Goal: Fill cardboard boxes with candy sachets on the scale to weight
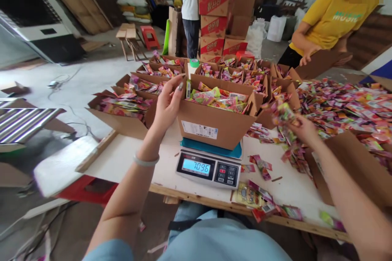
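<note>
An open cardboard box [214, 119] filled with small colourful snack packets [211, 94] stands on a digital scale [208, 168], whose lit display seems to read 7096. My left hand [169, 104] is raised at the box's left edge, fingers stretched upward and holding nothing I can see; whether it touches the cardboard I cannot tell. To the right of the box, my right hand [303, 129] grips a small bunch of snack packets [284, 113], somewhat blurred. Below that hand, loose packets [295, 155] lie on the white tabletop.
Several filled boxes [122, 120] surround the scale to the left and behind. A large heap of packets [339, 106] covers the right side, with another box [352, 163] before it. Two people stand beyond; one in yellow [330, 16] handles cardboard, another [190, 4] is beside stacked cartons [213, 26].
</note>
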`<state>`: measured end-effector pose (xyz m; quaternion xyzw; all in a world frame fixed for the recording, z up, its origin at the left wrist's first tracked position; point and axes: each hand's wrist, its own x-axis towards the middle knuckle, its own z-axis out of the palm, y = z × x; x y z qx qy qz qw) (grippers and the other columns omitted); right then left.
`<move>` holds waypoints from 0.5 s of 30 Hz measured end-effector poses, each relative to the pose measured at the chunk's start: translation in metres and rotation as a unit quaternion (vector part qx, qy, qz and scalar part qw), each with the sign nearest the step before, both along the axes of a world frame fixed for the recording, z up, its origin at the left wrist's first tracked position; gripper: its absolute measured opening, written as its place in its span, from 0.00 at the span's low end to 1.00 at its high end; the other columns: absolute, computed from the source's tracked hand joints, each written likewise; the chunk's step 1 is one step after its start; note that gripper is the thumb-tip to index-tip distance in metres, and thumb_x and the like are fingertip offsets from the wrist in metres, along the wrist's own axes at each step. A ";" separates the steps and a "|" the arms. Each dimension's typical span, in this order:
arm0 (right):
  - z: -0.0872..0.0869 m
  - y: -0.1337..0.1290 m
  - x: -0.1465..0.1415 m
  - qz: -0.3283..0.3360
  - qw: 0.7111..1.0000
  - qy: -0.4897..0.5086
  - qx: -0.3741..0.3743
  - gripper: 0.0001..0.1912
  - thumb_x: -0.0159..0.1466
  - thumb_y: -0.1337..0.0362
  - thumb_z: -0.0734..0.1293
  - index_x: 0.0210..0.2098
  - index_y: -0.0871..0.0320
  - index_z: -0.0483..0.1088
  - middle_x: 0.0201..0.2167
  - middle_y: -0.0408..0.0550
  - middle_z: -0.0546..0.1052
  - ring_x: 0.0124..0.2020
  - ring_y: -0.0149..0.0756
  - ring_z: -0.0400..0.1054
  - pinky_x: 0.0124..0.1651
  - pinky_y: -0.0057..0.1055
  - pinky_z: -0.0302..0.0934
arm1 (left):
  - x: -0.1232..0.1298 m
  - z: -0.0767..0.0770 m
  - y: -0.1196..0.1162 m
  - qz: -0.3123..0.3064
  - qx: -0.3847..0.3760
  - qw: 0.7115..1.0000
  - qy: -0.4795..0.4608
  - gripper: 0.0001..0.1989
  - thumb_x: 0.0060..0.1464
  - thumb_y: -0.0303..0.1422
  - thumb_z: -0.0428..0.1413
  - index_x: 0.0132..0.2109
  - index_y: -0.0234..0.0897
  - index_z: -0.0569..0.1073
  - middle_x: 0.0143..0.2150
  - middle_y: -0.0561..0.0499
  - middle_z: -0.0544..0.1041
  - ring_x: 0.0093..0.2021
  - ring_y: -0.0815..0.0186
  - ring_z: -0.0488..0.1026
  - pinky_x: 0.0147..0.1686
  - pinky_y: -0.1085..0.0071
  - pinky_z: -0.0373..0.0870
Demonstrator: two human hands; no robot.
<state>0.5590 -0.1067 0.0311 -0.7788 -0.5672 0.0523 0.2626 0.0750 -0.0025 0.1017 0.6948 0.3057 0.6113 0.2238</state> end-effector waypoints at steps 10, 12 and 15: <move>0.213 0.098 -0.188 0.346 0.917 -0.192 0.048 0.40 0.57 0.37 0.75 0.53 0.65 0.76 0.45 0.43 0.78 0.47 0.30 0.74 0.58 0.31 0.68 | -0.015 0.011 0.004 0.016 -0.007 1.000 -0.016 0.28 0.65 0.59 0.55 0.60 0.46 0.78 0.64 0.46 0.79 0.69 0.54 0.71 0.73 0.57 0.65; 0.208 0.109 -0.223 0.339 0.918 -0.203 0.019 0.42 0.52 0.40 0.78 0.53 0.66 0.77 0.45 0.43 0.79 0.49 0.34 0.76 0.59 0.33 0.68 | -0.025 0.010 0.002 0.030 -0.005 0.999 -0.010 0.28 0.64 0.60 0.55 0.58 0.46 0.78 0.63 0.47 0.79 0.69 0.53 0.70 0.74 0.56 0.62; 0.205 0.107 -0.245 0.261 0.950 -0.146 0.088 0.39 0.63 0.43 0.67 0.52 0.77 0.75 0.44 0.45 0.78 0.56 0.38 0.73 0.59 0.34 0.60 | -0.041 0.008 -0.001 0.036 -0.035 0.999 -0.003 0.27 0.65 0.60 0.55 0.58 0.46 0.77 0.66 0.50 0.77 0.71 0.53 0.67 0.75 0.54 0.62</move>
